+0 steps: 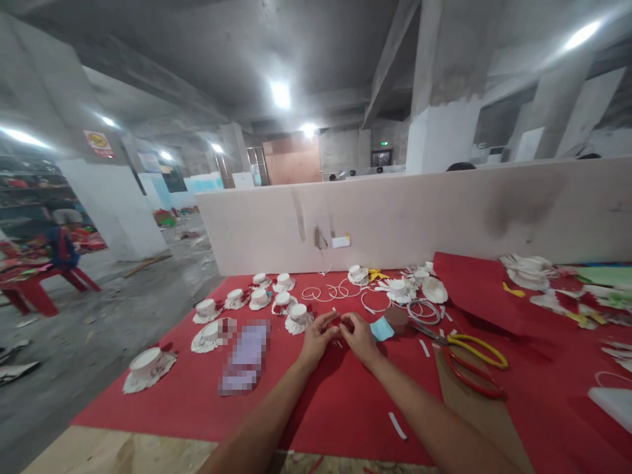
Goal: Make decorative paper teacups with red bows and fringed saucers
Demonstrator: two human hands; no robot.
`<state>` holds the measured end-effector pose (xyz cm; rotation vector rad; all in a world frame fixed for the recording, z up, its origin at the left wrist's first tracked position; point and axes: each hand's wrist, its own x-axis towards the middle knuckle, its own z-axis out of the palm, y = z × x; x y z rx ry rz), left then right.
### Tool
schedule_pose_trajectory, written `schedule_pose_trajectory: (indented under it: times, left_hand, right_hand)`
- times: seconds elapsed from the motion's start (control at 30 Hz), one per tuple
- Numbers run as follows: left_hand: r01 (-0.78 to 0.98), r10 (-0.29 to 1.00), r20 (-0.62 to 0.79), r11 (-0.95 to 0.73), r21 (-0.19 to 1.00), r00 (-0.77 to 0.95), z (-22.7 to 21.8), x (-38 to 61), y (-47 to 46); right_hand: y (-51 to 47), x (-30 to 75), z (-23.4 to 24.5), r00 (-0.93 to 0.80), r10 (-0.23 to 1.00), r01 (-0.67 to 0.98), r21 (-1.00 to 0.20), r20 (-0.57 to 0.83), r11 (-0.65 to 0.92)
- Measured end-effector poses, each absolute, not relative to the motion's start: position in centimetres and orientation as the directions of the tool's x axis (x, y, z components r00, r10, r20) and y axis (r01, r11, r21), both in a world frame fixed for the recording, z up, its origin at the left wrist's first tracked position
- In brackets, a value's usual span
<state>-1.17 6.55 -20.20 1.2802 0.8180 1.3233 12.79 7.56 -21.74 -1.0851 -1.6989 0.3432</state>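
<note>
Red piece (342, 322), small and hard to make out, sits at table (345, 401) centre, held between both hands. Left hand (316, 339): fingers closed on the piece's left end. Right hand (359, 337): fingers closed on its right end; fingertips of the two hands nearly touching. At 3 o'clock of the hands, just beside the right hand: blue scrap (381, 328). Further out at 3 o'clock: yellow-handled scissors (474, 352). At 9 to 11 o'clock: white paper hats (260, 298), scattered. At 12 o'clock: white rings (326, 291).
</note>
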Motion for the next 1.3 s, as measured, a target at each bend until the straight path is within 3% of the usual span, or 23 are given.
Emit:
schedule_pose_trajectory:
  times: [0.47,0.87,1.3]
  left_hand:
    - [-0.139,0.968,0.220,-0.204,0.969,0.119,-20.0,-1.2,6.5]
    - [-0.317,0.978,0.141,-0.086,0.944,0.155,-19.9,-1.3,6.2]
    - [-0.236,0.992,0.099,-0.077,0.969,0.082,-19.9,-1.1,6.4]
  right_hand:
    - [7.0,12.9,-21.3,-0.061,0.786,0.523,-0.651,0.615,0.550]
    - [6.8,12.9,-20.7,-0.077,0.795,0.510,-0.661,0.602,0.550]
    - [6.8,13.0,-21.1,-0.072,0.784,0.526,-0.644,0.616,0.555]
